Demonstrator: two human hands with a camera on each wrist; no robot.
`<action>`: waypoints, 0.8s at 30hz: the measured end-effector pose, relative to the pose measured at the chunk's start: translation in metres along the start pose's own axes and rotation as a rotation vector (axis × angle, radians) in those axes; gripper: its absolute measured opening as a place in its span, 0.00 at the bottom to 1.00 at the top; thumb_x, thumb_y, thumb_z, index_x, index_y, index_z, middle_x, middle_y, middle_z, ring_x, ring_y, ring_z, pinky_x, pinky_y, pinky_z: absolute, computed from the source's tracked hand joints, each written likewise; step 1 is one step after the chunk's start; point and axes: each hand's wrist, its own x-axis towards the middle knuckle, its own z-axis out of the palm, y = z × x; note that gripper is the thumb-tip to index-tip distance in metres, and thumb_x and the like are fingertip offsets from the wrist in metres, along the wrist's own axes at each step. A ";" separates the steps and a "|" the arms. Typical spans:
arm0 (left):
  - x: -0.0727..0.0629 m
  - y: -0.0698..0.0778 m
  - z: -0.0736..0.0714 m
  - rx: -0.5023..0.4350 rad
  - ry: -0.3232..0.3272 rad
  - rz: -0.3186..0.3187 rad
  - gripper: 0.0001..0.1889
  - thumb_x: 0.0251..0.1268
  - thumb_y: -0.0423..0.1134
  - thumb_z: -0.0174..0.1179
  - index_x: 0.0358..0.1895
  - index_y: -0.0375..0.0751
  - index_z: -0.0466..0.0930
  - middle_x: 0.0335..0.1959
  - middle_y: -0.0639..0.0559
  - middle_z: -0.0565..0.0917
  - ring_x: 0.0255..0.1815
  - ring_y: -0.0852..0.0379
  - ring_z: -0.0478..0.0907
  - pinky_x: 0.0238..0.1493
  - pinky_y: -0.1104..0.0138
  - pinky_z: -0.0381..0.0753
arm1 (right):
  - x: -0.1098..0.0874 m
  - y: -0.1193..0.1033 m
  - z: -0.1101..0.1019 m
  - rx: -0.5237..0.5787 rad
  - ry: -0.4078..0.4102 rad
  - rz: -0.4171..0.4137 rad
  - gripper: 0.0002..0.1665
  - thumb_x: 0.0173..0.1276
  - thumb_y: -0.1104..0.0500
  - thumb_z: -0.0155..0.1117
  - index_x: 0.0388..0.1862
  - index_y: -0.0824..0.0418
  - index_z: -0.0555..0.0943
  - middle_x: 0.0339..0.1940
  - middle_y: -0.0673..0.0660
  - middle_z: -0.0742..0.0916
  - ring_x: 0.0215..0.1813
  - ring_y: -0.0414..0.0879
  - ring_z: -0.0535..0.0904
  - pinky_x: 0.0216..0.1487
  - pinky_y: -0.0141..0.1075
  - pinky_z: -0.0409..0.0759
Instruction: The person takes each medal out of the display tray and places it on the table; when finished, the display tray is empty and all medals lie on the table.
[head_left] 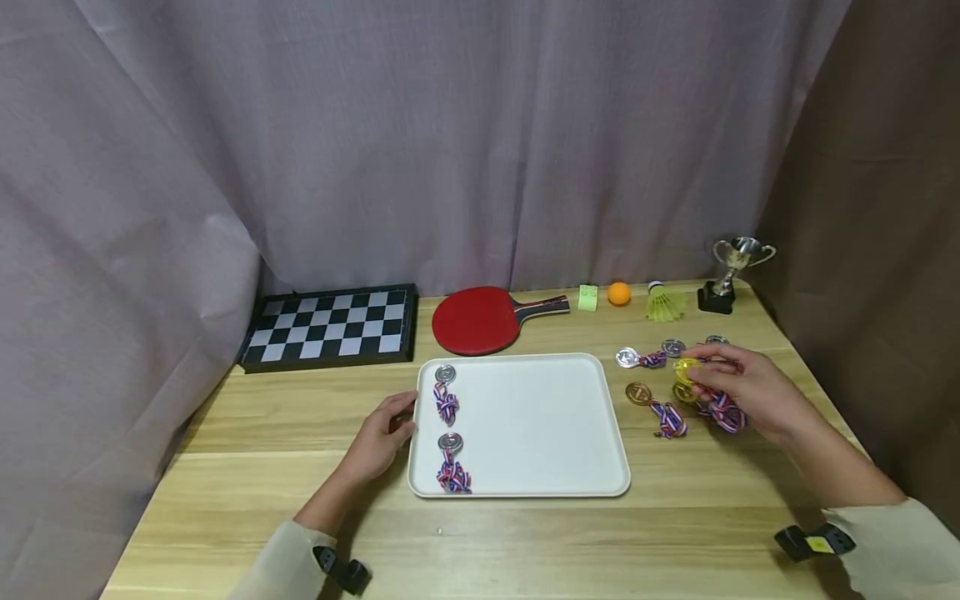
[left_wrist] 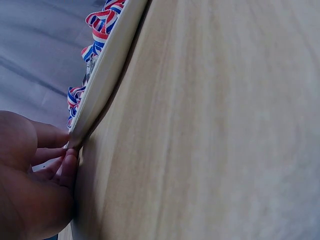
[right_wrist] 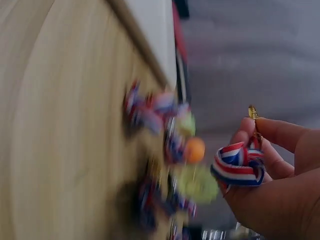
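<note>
My right hand (head_left: 750, 392) pinches a gold medal (head_left: 686, 369) between thumb and fingertips. Its red, white and blue ribbon (right_wrist: 239, 164) hangs bunched under the fingers in the right wrist view. Below that hand lies another gold medal (head_left: 683, 393) on the table, with a bronze medal (head_left: 639, 393) to its left. At the left rim of a white tray (head_left: 540, 433), my left hand (head_left: 381, 437) grips the edge with its fingertips. Two silver medals, an upper one (head_left: 445, 374) and a lower one (head_left: 450, 442), lie with bundled ribbons along the tray's left side.
Behind the bronze medal lie several silver medals (head_left: 627, 357). Along the back stand a chessboard (head_left: 330, 325), a red table tennis paddle (head_left: 474, 321), a green block (head_left: 588, 297), an orange ball (head_left: 618, 293), a yellow shuttlecock (head_left: 663, 303) and a trophy cup (head_left: 733, 268). Grey curtains hang behind the table.
</note>
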 end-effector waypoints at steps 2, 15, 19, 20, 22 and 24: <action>0.000 -0.001 0.000 0.007 0.001 -0.003 0.26 0.71 0.20 0.56 0.72 0.25 0.69 0.71 0.34 0.73 0.65 0.40 0.76 0.67 0.50 0.76 | -0.003 0.012 -0.016 -0.004 0.018 0.003 0.11 0.78 0.62 0.61 0.53 0.49 0.82 0.36 0.45 0.87 0.35 0.40 0.85 0.34 0.35 0.86; 0.001 -0.006 0.000 -0.044 -0.003 0.025 0.26 0.70 0.20 0.56 0.71 0.24 0.70 0.71 0.33 0.72 0.63 0.39 0.77 0.56 0.72 0.79 | 0.001 0.070 -0.070 -0.243 0.091 0.142 0.10 0.76 0.56 0.64 0.53 0.53 0.80 0.34 0.37 0.87 0.30 0.36 0.79 0.27 0.37 0.79; 0.001 -0.005 -0.001 -0.038 -0.002 0.021 0.26 0.71 0.20 0.56 0.71 0.25 0.70 0.71 0.34 0.73 0.63 0.40 0.77 0.59 0.67 0.80 | 0.002 0.075 -0.068 -0.336 0.107 0.128 0.20 0.75 0.59 0.65 0.60 0.66 0.75 0.31 0.46 0.88 0.19 0.42 0.72 0.17 0.41 0.73; 0.000 -0.004 -0.001 -0.035 0.000 0.023 0.26 0.71 0.20 0.56 0.71 0.25 0.70 0.70 0.34 0.73 0.63 0.40 0.77 0.60 0.65 0.80 | 0.002 0.076 -0.067 -0.362 0.117 0.118 0.22 0.75 0.60 0.65 0.62 0.69 0.74 0.32 0.50 0.88 0.17 0.43 0.70 0.15 0.41 0.71; 0.000 -0.004 0.000 -0.031 0.004 0.021 0.26 0.70 0.20 0.56 0.71 0.26 0.71 0.70 0.35 0.73 0.64 0.40 0.77 0.63 0.61 0.80 | 0.002 0.077 -0.064 -0.423 0.139 0.088 0.25 0.74 0.62 0.65 0.64 0.72 0.72 0.36 0.58 0.88 0.16 0.43 0.69 0.14 0.41 0.71; 0.000 -0.003 0.000 -0.035 0.005 0.018 0.26 0.70 0.20 0.56 0.71 0.26 0.71 0.70 0.35 0.73 0.63 0.40 0.77 0.63 0.60 0.79 | 0.003 0.079 -0.061 -0.503 0.173 0.049 0.24 0.72 0.63 0.67 0.62 0.74 0.74 0.40 0.64 0.88 0.21 0.38 0.71 0.18 0.38 0.72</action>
